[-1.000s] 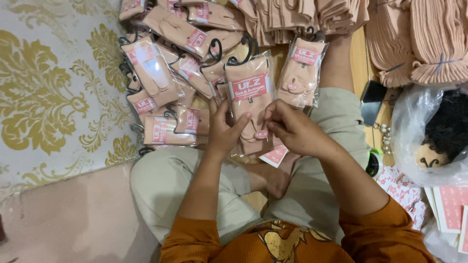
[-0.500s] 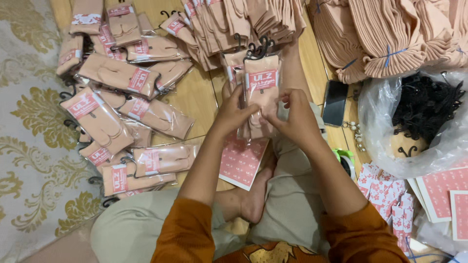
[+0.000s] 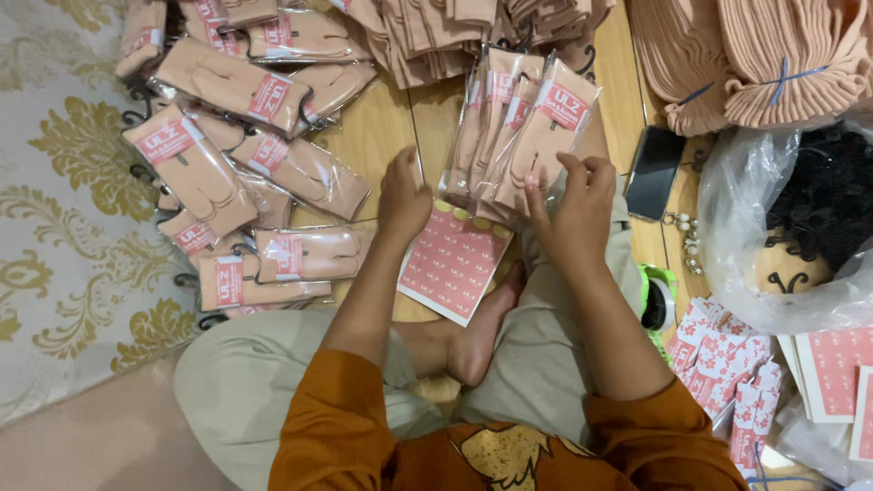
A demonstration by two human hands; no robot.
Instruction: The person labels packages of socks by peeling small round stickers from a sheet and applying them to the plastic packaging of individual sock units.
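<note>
The right hand [image 3: 575, 205] pinches the lower edge of a small stack of clear plastic packets holding peach-coloured socks with red label cards [image 3: 523, 127], fingers curled narrowly against the front packet. The left hand [image 3: 403, 195] rests just left of that stack with its fingers together and flat, holding nothing, its fingertips on the sheet of pink-red stickers [image 3: 455, 264] that lies between the two hands on the light wooden floor [image 3: 382, 127].

To do this well, I judge the left hand should steady the sheet while the right keeps the packets squared, so each sticker can be lifted cleanly and set straight.

Beyond the left hand lies a loose heap of finished packets [image 3: 236, 155]. Beyond the right hand sit a black phone [image 3: 655, 173] and bundled peach socks [image 3: 755, 64].
</note>
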